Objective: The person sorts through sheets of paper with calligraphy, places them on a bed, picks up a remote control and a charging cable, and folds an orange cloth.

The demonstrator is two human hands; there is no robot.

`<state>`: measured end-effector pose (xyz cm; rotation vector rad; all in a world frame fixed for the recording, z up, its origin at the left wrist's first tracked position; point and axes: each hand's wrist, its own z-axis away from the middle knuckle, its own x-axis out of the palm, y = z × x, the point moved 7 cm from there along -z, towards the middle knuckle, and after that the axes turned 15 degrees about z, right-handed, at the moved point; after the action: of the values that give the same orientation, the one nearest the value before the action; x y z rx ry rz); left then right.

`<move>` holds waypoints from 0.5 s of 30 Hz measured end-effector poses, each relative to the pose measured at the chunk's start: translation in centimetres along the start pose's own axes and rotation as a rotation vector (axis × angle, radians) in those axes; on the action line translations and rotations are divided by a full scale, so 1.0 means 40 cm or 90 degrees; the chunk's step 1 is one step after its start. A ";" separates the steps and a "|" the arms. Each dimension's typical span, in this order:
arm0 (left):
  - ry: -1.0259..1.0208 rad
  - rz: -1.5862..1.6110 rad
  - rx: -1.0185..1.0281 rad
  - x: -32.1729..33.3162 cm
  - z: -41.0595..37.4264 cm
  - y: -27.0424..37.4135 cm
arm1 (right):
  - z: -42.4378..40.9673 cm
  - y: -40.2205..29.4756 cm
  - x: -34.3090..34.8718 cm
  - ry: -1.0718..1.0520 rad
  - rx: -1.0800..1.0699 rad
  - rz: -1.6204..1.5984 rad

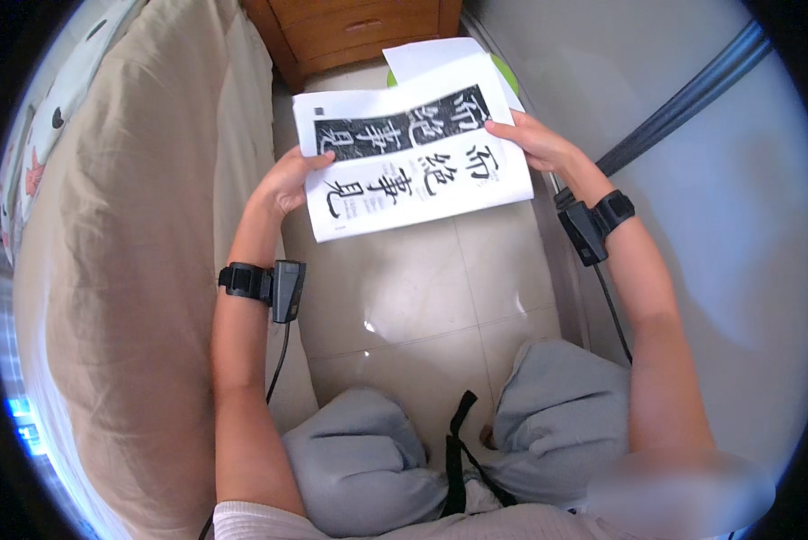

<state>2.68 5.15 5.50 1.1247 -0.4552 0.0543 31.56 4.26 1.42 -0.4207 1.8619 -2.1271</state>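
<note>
Between my two hands a white printed calligraphy sheet [417,182], perhaps several pages thick, is stretched out above the floor. It bears large brush characters, one row white on a black band and one row black on white. My left hand [289,179] pinches its left edge, thumb on top and the fingers partly hidden behind. At the right edge my right hand [539,142] grips it the same way, thumb on the black band. Beyond the sheet, white paper [437,57] lies over a green round object [505,73], which is mostly covered.
A bed with a beige cover [134,236] runs along my left. Ahead stands a wooden drawer cabinet [363,30]. A pale wall [701,223] with a dark blue strip [687,94] is on my right. Tiled floor [404,290] lies below, and black devices with cables are strapped to both forearms.
</note>
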 end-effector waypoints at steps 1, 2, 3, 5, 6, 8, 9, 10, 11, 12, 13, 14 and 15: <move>-0.013 0.004 -0.010 0.005 -0.002 -0.001 | 0.007 0.016 -0.004 0.001 0.002 -0.032; -0.017 0.028 0.003 0.005 0.005 0.001 | 0.012 0.031 -0.008 0.001 0.005 -0.063; -0.073 0.075 -0.002 0.015 0.005 -0.003 | 0.012 0.044 -0.013 0.002 0.006 -0.095; -0.042 0.193 -0.045 0.006 -0.009 -0.014 | 0.002 0.070 -0.029 -0.005 0.003 -0.190; -0.024 0.210 -0.069 0.002 -0.013 -0.023 | -0.005 0.078 -0.031 -0.018 0.014 -0.231; 0.013 0.245 -0.114 -0.005 -0.027 -0.035 | -0.027 0.087 -0.031 -0.040 0.041 -0.296; 0.034 0.216 -0.137 -0.012 -0.025 -0.040 | -0.033 0.101 -0.019 -0.046 0.058 -0.291; 0.054 0.187 -0.161 -0.017 -0.026 -0.040 | -0.041 0.114 -0.008 -0.053 0.074 -0.285; 0.072 0.157 -0.185 -0.020 -0.028 -0.035 | -0.049 0.122 0.001 -0.059 0.090 -0.280; 0.090 0.130 -0.204 -0.005 -0.012 -0.055 | -0.015 0.121 0.020 -0.063 0.142 -0.295; 0.084 0.138 -0.229 -0.004 0.007 -0.072 | 0.004 0.132 0.034 -0.073 0.182 -0.310; 0.077 0.148 -0.254 -0.001 0.022 -0.081 | 0.020 0.139 0.042 -0.083 0.223 -0.326; 0.074 0.158 -0.277 0.000 0.035 -0.081 | 0.026 0.137 0.049 -0.097 0.264 -0.342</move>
<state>3.10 2.49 3.24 0.6309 -0.4736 0.2260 30.30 1.82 -3.81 -1.0361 1.2682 -2.6428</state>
